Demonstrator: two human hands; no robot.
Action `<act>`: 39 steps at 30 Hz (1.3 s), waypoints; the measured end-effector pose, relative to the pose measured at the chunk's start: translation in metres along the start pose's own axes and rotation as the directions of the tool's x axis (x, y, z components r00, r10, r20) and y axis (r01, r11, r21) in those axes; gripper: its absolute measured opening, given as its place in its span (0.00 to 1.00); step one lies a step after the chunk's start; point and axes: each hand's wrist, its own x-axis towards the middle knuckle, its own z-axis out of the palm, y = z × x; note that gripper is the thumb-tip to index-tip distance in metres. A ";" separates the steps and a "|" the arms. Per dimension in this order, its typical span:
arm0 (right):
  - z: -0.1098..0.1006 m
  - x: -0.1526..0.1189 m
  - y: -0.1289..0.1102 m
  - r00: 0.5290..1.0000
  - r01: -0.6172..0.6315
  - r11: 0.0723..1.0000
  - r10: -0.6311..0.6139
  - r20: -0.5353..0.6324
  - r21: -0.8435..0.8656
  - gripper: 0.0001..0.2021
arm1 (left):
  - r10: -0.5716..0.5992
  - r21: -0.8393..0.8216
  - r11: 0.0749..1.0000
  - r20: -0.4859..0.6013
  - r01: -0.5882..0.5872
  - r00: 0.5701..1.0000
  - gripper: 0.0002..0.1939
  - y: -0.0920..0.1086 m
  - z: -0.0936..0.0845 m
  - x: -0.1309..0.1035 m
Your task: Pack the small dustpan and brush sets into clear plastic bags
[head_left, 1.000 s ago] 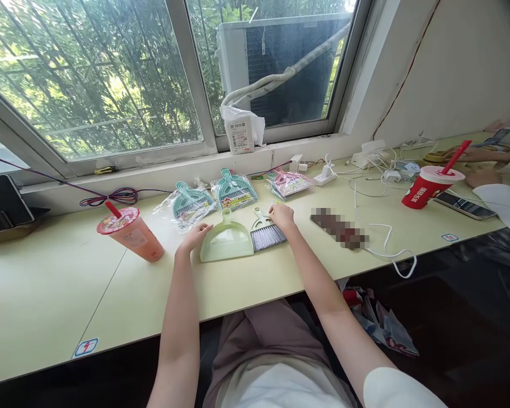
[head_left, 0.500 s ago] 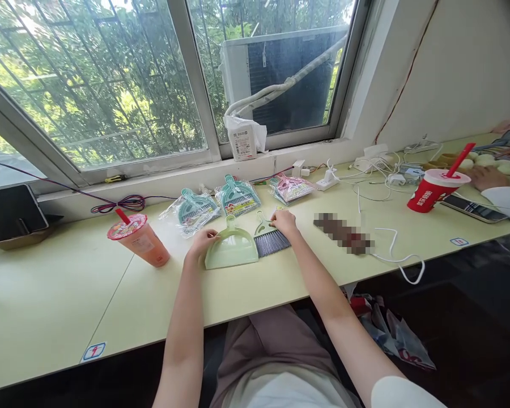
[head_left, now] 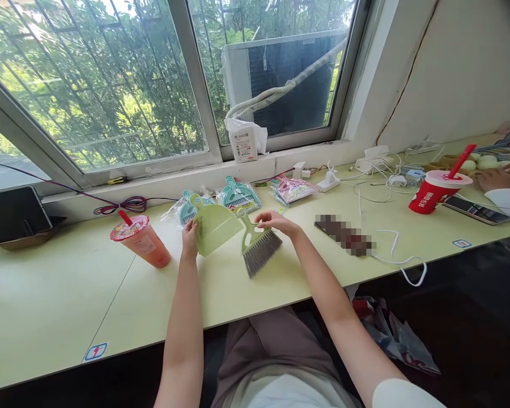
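Observation:
My left hand [head_left: 189, 238] is closed on the left edge of a light green dustpan [head_left: 216, 228], which is tilted up off the table. To its right, a small green hand brush [head_left: 261, 249] with dark grey bristles hangs at a slant, bristles pointing down towards me. My right hand [head_left: 277, 221] pinches the brush near the upper right of its green body. Behind the dustpan lies a wrapped teal dustpan set [head_left: 187, 211], partly hidden by it. Another wrapped teal set [head_left: 238, 195] and a wrapped pink set [head_left: 293, 188] lie near the window sill.
A tilted drink cup [head_left: 142, 241] with a red straw stands left of my hand. On the right are a blurred-out object [head_left: 344, 233], a white cable [head_left: 408, 259], a red cup [head_left: 436, 192], a phone [head_left: 476, 209] and another person's hand [head_left: 497, 179]. The table's front edge is close.
The dustpan has been lifted and tilted by my left hand, moving slightly left. My right hand has raised and turned the brush, so its bristles now point down towards me.

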 end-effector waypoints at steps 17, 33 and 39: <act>0.047 0.024 0.024 0.798 0.054 0.909 -0.289 -0.529 -0.414 0.08 | -0.056 0.083 0.996 0.378 0.026 0.924 0.28 0.005 0.079 -0.046; 0.026 0.040 0.056 0.939 -0.010 0.990 -0.040 -0.341 -0.141 0.16 | -0.128 0.082 0.991 0.411 0.103 0.903 0.26 -0.002 0.076 -0.044; 0.035 0.041 0.061 0.914 -0.012 0.999 0.024 -0.405 0.031 0.19 | -0.121 0.097 0.991 0.364 0.092 0.924 0.24 -0.002 0.074 -0.043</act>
